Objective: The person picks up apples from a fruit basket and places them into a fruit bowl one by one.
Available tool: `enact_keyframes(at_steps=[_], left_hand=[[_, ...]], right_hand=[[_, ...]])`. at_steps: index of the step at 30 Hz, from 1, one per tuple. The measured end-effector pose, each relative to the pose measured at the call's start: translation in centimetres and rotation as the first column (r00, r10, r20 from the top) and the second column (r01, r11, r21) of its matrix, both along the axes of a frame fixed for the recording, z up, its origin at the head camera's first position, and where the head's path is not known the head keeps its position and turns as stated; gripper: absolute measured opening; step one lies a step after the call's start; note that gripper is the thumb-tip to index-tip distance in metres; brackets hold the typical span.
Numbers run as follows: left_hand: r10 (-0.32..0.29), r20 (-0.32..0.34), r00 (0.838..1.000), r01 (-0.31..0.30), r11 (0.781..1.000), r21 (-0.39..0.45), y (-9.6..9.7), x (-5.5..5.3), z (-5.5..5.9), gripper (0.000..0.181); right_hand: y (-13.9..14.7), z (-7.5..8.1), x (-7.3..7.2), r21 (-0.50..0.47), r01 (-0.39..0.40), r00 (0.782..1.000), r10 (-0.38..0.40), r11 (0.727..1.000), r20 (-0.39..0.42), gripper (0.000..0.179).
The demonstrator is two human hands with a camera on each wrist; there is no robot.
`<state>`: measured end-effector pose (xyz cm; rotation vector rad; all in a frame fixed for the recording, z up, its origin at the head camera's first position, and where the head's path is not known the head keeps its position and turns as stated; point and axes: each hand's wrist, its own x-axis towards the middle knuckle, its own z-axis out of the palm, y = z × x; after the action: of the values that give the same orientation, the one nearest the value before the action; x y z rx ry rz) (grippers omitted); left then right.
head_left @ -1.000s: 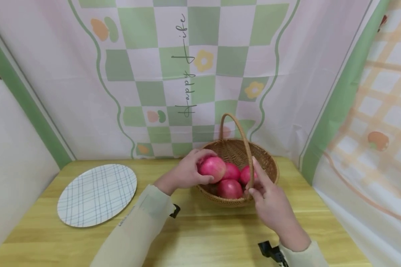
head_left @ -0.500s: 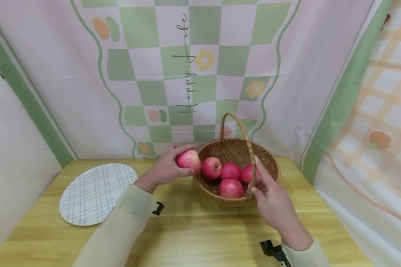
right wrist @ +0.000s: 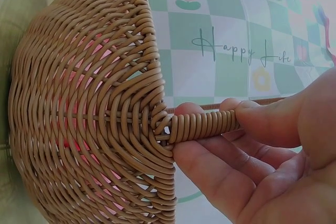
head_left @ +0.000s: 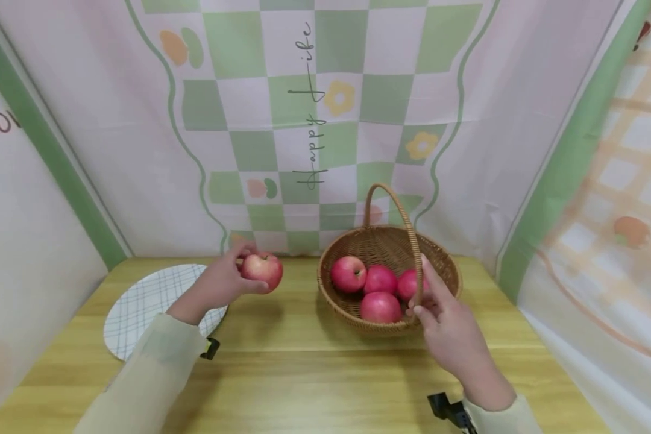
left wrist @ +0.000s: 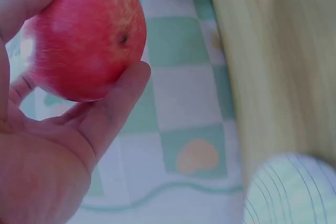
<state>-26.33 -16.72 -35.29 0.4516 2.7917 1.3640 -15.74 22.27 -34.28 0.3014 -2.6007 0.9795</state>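
Left of centre, we see the left grip (head_left: 222, 281) curled around an apple (head_left: 263, 272) above the counter (head_left: 304, 380); the plate (head_left: 138, 304) lies to its lower left, nearer this grip than the right grip (head_left: 456, 334) pinching the basket handle (head_left: 409, 232).

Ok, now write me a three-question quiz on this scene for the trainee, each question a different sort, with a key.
1. Count: in the head view, how many apples can be seen in the basket, leaving out the apple in the left hand?

2. True or false: the right hand grips the basket's handle.

3. Short answer: what round, grid-patterned thing on the table is partly hidden by the left sleeve in the head view?

Key
1. Four.
2. True; the right wrist view shows the fingers and thumb around it.
3. The plate.
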Motion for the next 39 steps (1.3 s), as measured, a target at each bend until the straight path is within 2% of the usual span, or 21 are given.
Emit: enact_keyframes(at_steps=[8, 17, 21, 27, 32, 34, 39], left_hand=[[0.144, 0.021, 0.989, -0.143, 0.988, -0.052, -5.3, 0.8, -2.0, 0.064], [0.243, 0.072, 0.967, -0.238, 0.968, -0.078, -11.3, 1.5, -3.5, 0.072], [0.318, 0.103, 0.943, -0.313, 0.948, -0.059, -13.1, 1.3, -4.4, 0.081], [0.402, 0.129, 0.907, -0.405, 0.914, -0.003, -14.4, 0.6, -5.9, 0.085], [0.477, 0.164, 0.864, -0.487, 0.873, 0.028, -15.1, -0.1, -6.9, 0.087], [0.496, 0.173, 0.851, -0.507, 0.862, 0.022, -15.3, -0.4, -7.2, 0.087], [0.554, 0.202, 0.807, -0.565, 0.825, -0.009, -15.8, -0.6, -7.6, 0.085]], right_hand=[[0.4, 0.1, 0.1, 0.000, 0.025, 0.999, -0.025, 1.000, 0.033, 0.089], [0.6, -0.1, 0.1, 0.000, 0.027, 0.999, -0.027, 1.000, 0.021, 0.089], [0.6, 0.0, 0.0, 0.003, 0.031, 0.999, -0.031, 1.000, 0.021, 0.088], [0.6, -0.2, 0.0, 0.002, 0.023, 1.000, -0.023, 1.000, 0.015, 0.089], [0.5, -0.2, -0.1, 0.009, 0.012, 1.000, -0.012, 1.000, 0.003, 0.089], [0.4, -0.2, -0.1, 0.009, 0.012, 1.000, -0.012, 1.000, 0.001, 0.090], [0.1, -0.1, -0.1, -0.006, 0.001, 1.000, -0.001, 1.000, -0.004, 0.089]])
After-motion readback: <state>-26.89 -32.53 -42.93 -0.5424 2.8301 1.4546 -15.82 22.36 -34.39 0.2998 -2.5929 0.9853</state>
